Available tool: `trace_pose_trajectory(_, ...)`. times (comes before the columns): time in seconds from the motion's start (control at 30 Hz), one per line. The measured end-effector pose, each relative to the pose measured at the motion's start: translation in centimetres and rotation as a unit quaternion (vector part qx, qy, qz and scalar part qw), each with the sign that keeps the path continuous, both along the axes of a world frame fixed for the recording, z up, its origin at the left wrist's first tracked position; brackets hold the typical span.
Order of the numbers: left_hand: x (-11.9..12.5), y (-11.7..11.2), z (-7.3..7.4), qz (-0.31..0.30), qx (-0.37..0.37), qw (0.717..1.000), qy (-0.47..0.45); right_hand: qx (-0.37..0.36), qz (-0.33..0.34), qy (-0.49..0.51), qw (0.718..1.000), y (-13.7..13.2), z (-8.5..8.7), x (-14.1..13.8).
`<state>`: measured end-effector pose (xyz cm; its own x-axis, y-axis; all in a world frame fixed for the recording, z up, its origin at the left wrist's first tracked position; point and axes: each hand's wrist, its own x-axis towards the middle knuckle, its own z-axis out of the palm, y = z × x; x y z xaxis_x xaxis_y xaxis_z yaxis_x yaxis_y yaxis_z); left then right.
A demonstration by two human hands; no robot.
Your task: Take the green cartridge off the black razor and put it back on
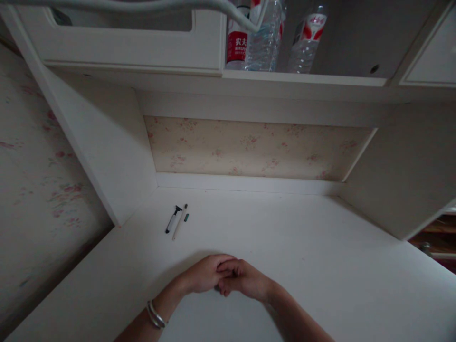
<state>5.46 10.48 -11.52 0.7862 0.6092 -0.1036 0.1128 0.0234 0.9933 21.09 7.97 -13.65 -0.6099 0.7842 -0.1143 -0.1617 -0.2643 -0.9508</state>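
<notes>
My left hand (205,274) and my right hand (249,281) meet low in the middle of the view, over the white desk top (306,228). Their fingers are closed and folded together, the right ones lying across the left. Whatever may be between the palms is hidden; only a small dark spot shows under the fingers. Two silvery bangles (156,315) circle my left wrist. Beyond my left hand, apart from it, lie a black-and-white razor (173,221), a pale toothbrush (180,222) and a small dark green piece (186,217) whose kind is unclear.
Overhead, a shelf (302,80) holds a red-labelled bottle (236,46), a clear bottle (263,42) and another red-and-white-labelled one (308,38). A pale tube (178,5) crosses the top. Side panels (103,142) and a flower-papered back wall (249,147) enclose the desk.
</notes>
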Motion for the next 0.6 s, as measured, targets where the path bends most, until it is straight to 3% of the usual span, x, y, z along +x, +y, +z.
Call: trace_pose_trajectory(0.6,-0.02,-0.11,0.03,-0.003,-0.004,1.0,0.005,0.008,0.008,-0.005,1.0,0.05,0.02,0.07)
